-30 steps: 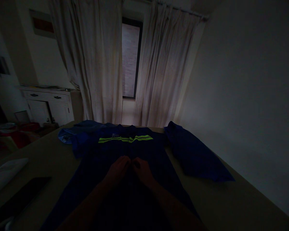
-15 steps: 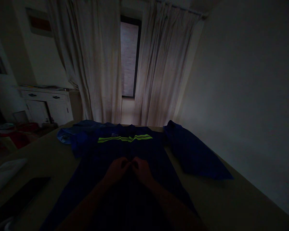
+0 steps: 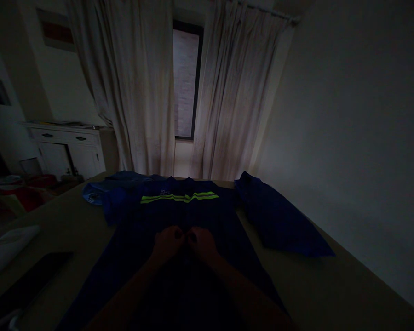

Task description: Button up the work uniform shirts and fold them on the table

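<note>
A dark blue work shirt (image 3: 207, 214) with a yellow-green stripe across its chest lies spread flat, collar at the far end. My left hand (image 3: 168, 241) is closed at the middle of its front, thumb and fingers pinched together on the cloth. Right beside it, my right hand (image 3: 202, 242) pinches the other side of the front line, the two hands' fingertips almost meeting. Too little light reaches there to show a button or any other small part between the fingers.
Another blue garment (image 3: 276, 216) lies at the right near the wall. Lighter blue cloth (image 3: 124, 178) is at the far left. A dark flat object (image 3: 31, 280) and a white packet (image 3: 12, 246) rest at the near left. Behind are curtains (image 3: 141, 92) and a white cabinet (image 3: 69, 147).
Both hands stay at the middle of the shirt front. The left fingers have curled slightly more; otherwise the view has barely shifted.
</note>
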The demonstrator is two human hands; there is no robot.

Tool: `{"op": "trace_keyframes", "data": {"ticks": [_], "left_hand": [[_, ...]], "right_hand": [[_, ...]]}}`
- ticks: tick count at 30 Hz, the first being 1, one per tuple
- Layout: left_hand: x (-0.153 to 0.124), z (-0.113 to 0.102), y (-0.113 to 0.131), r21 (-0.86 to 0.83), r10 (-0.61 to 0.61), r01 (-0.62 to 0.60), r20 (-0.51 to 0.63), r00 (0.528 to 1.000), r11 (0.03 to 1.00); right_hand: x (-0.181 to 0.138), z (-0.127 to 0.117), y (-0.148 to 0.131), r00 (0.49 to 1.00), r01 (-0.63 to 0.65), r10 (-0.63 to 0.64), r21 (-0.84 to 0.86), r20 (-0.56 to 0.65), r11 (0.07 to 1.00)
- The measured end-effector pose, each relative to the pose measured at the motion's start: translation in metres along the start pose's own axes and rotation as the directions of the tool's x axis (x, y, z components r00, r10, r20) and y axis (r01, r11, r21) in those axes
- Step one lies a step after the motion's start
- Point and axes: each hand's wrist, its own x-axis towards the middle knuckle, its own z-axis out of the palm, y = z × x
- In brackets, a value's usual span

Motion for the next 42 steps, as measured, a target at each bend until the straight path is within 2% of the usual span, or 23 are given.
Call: {"op": "trace_keyframes", "data": {"ticks": [4,12,17,21,25,30,32,37,42], "left_hand": [[-0.003,-0.008,0.003,0.038,-0.02,0.019,0.007,1.0,0.999],[-0.004,-0.003,-0.007,0.063,0.116,-0.117,0.018,0.993,0.991],[0.001,0.002,-0.017,0.014,0.188,-0.188,0.028,0.982,0.982],[0.002,0.001,-0.019,-0.033,0.189,-0.188,0.046,0.981,0.982],[0.001,0.0,-0.015,0.015,0.176,-0.177,0.047,0.983,0.984],[0.0,0.005,-0.012,0.083,0.343,-0.343,0.022,0.939,0.935],[0.0,0.009,-0.014,0.108,0.376,-0.375,0.014,0.926,0.921],[0.002,0.013,-0.016,0.065,0.353,-0.351,-0.01,0.936,0.934],[0.001,0.011,-0.013,-0.014,0.262,-0.262,0.017,0.965,0.965]], "right_hand": [[0.0,0.001,0.001,1.0,0.011,-0.011,0.008,-0.001,1.0],[-0.003,-0.007,-0.007,1.0,-0.01,0.009,0.06,0.016,0.998],[-0.002,-0.007,-0.006,1.0,-0.022,0.022,0.065,0.002,0.998],[-0.003,-0.006,-0.005,1.0,-0.021,0.022,0.055,-0.009,0.998],[-0.003,-0.003,-0.004,1.0,-0.008,0.009,0.049,-0.016,0.999],[-0.001,-0.001,0.0,1.0,-0.001,0.001,0.041,-0.001,0.999],[0.0,-0.001,0.002,1.0,0.01,-0.011,0.045,0.007,0.999],[0.0,-0.002,0.004,0.999,0.043,-0.042,0.127,-0.013,0.991],[0.0,-0.004,0.004,0.991,0.066,-0.044,0.177,-0.123,0.982]]}}
